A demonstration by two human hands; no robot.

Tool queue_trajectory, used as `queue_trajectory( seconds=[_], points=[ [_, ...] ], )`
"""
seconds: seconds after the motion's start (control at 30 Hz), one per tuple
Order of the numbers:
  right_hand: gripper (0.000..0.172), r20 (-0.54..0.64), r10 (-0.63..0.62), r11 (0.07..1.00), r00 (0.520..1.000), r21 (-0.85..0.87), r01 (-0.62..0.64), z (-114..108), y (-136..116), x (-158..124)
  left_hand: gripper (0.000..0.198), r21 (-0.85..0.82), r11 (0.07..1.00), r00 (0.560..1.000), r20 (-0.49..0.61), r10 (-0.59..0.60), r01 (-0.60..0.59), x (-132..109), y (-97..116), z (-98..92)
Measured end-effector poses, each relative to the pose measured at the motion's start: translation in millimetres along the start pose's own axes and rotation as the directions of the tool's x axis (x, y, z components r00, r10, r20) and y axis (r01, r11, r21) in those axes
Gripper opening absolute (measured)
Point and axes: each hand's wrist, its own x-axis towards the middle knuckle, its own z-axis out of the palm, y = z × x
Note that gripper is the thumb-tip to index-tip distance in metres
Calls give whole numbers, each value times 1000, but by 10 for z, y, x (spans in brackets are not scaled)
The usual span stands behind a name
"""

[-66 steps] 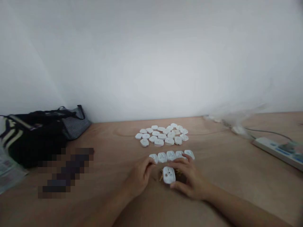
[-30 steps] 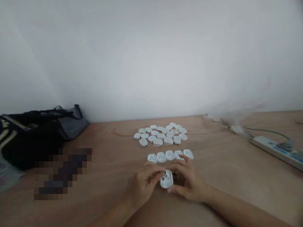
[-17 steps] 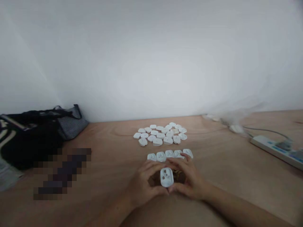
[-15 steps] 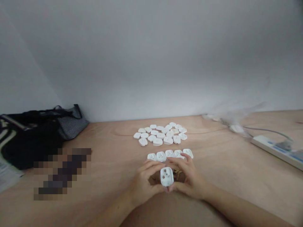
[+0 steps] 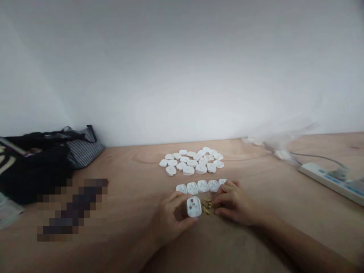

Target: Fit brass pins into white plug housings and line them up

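Observation:
My left hand (image 5: pixel 170 217) holds a white plastic plug housing (image 5: pixel 193 206) by its edge, with its pin holes facing up. Just right of that housing lies a small heap of brass contact pieces (image 5: pixel 208 207). My right hand (image 5: pixel 234 203) rests on the wooden table beside the heap, its fingertips next to the brass and nothing visible in its fingers. Behind both hands runs a row of several white housings (image 5: pixel 200 186), and my right fingers partly hide its right end. A larger cluster of white housings (image 5: pixel 191 162) lies farther back.
The plywood table (image 5: pixel 136 167) meets a white wall at the back. A black and striped bag (image 5: pixel 82 153) sits at the back left. A pixelated object (image 5: pixel 72 208) lies on the table at left. At right are a power strip (image 5: pixel 324 180), a cable and clear plastic (image 5: pixel 280 148).
My right hand has let go of the white housing and moved right, uncovering the brass pieces. My left hand alone holds the housing, now a little lower and to the left.

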Motion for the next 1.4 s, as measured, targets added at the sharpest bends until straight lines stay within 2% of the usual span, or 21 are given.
queue_trajectory(
  seconds=[0.17,0.3,0.5,0.63,1.0,1.13,1.2,1.33,1.4],
  points=[
    [11,-5,5,1000,1000,11,-5,116,6,20,47,22,1000,1000,18,15,-15,-4,-19,6],
    [10,-29,20,999,999,37,-19,124,-12,23,48,40,999,999,12,33,-34,3,-23,12],
    [13,-199,52,984,979,179,-16,130,-135,23,51,97,994,998,6,56,-56,-4,-68,57],
    [11,-231,36,974,972,226,18,155,-265,43,53,154,986,998,-5,63,-62,-10,-97,80],
    [18,-305,-146,987,941,22,160,247,-287,57,51,190,978,996,-18,91,-86,-2,-34,66],
    [16,-282,-199,980,939,-33,198,212,-318,51,50,204,974,994,-41,105,-95,6,-16,57],
    [20,-260,-203,979,944,-55,195,182,-321,47,50,205,975,993,-54,101,-88,8,-16,53],
    [38,-285,-160,987,945,-58,149,147,-304,33,50,200,977,995,-54,80,-68,5,-27,52],
    [39,-292,-167,986,942,-63,155,153,-297,27,50,192,979,996,-45,76,-66,2,-28,53]
  ],
)
